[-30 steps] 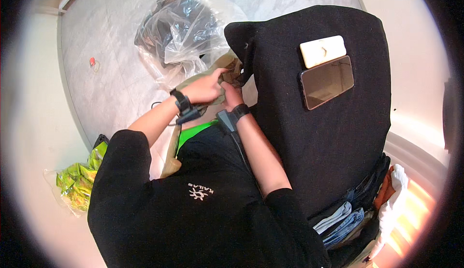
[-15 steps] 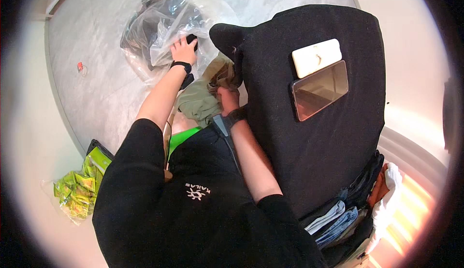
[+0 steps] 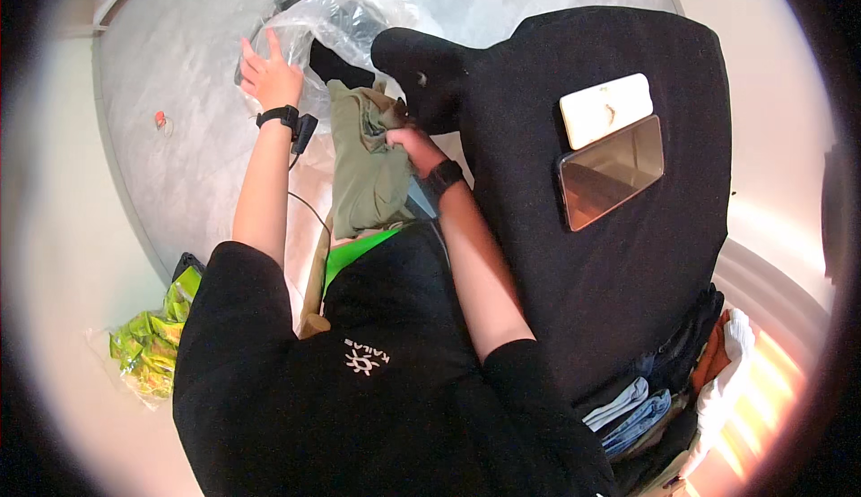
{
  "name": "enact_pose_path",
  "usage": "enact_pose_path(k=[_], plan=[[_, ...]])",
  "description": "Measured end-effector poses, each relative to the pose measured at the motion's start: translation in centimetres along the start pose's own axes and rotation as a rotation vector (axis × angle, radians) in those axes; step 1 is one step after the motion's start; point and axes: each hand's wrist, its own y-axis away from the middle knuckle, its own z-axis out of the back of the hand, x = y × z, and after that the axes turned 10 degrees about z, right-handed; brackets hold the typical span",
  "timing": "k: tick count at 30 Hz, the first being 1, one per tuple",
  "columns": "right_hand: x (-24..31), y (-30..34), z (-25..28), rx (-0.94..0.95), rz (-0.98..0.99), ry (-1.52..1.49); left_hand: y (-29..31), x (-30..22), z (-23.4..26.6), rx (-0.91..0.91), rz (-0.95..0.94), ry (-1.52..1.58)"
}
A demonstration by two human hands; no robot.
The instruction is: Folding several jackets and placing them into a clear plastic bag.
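An olive-green garment (image 3: 363, 170), bunched at its top and hanging loose below, is gripped near its upper right edge by my right hand (image 3: 417, 149). Those fingers are closed round the fabric and partly hidden by it. Farther out to the left, my left hand (image 3: 272, 80) has its fingers spread over the side of a clear plastic bag (image 3: 345, 4); I see nothing held in it. Dark items show through the bag. A piece of black cloth (image 3: 339, 68) lies at the bag's near side, just beyond the garment.
To the right stands a large black cloth-covered surface (image 3: 619, 282) with a white phone (image 3: 608, 109) and a dark-screened phone (image 3: 613, 174) on it. Folded clothes (image 3: 628, 416) are stacked at lower right. Yellow-green packets (image 3: 152, 344) lie at left. A thin cable (image 3: 314, 210) trails from my left wrist.
My left hand has moved left, off the black cloth, with its fingers spreading. The green garment now hangs longer and nearer my lap, still in my right hand. More of the black cloth shows.
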Motion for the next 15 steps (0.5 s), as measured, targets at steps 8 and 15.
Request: enact_pose_path(k=[8,15], plan=[[-1.6,-5.2,3.9,-0.091,0.181,0.054,-1.8,0.3,4.6,0.481,-0.167,0.399],[-2.3,-5.6,2.6,-0.567,0.321,-0.443,-0.8,3.7,13.2,0.423,-0.322,0.288]])
